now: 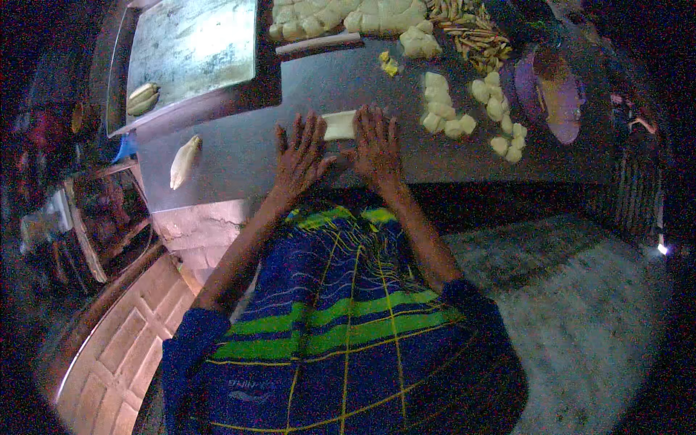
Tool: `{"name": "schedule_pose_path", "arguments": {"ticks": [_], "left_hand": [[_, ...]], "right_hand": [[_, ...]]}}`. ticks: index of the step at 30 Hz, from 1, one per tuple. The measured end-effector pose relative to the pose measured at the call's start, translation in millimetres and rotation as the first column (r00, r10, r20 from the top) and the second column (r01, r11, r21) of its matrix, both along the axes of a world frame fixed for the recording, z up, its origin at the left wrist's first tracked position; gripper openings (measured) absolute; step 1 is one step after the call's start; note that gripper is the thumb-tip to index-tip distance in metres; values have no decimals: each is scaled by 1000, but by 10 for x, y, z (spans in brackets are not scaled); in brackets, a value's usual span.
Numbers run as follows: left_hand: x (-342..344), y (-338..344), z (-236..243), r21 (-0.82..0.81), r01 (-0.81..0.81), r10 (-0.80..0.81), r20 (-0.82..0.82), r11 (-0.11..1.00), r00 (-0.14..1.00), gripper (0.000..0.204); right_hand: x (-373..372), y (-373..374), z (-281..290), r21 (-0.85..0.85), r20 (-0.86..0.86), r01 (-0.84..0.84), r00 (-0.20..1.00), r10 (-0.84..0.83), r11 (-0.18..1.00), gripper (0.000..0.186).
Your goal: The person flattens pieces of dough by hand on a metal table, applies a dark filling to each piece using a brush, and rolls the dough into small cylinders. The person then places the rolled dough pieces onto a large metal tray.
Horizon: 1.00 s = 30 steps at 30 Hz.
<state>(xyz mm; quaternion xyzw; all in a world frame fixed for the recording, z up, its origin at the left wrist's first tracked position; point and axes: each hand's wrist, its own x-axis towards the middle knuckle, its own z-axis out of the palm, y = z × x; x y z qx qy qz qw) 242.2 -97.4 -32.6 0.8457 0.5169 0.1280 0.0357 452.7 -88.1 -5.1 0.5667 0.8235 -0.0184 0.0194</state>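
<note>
A pale strip of dough (338,125) lies on the dark worktable (239,163) in front of me. My left hand (299,156) rests palm down over its left end, with the fingers stretched out and pointing away from me. Over the right end lies my right hand (375,151), also flat with its fingers extended. The middle of the strip shows between them, and both ends are hidden under the hands. To the left, a tapered, spindle-shaped dough piece (185,162) sits alone on the table.
A metal tray (196,47) at the far left bears shaped dough pieces (143,98). Behind my hands are a rolling pin (317,45), large dough slabs (348,16) and a yellow lump (389,64). Rightward stand dough balls (438,101), a purple container (523,85) and a stick-like pile (475,35).
</note>
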Motion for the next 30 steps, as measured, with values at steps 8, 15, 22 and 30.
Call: {"name": "schedule_pose_path", "arguments": {"ticks": [8, 15, 22, 30], "left_hand": [[330, -36, 202, -53, 121, -109, 181, 991, 977, 83], [417, -154, 155, -190, 14, -3, 59, 982, 998, 82], [595, -85, 240, -74, 114, -105, 117, 991, 987, 80], [533, -102, 300, -185, 133, -117, 92, 974, 989, 84]], "right_hand": [[171, -57, -4, 37, -97, -28, 995, 31, 999, 71], [382, 951, -374, 259, -302, -8, 949, 88, 966, 43], [-176, 2127, -115, 385, -172, -246, 928, 330, 890, 43], [-110, 1938, -21, 324, -227, -294, 898, 376, 899, 38]]}}
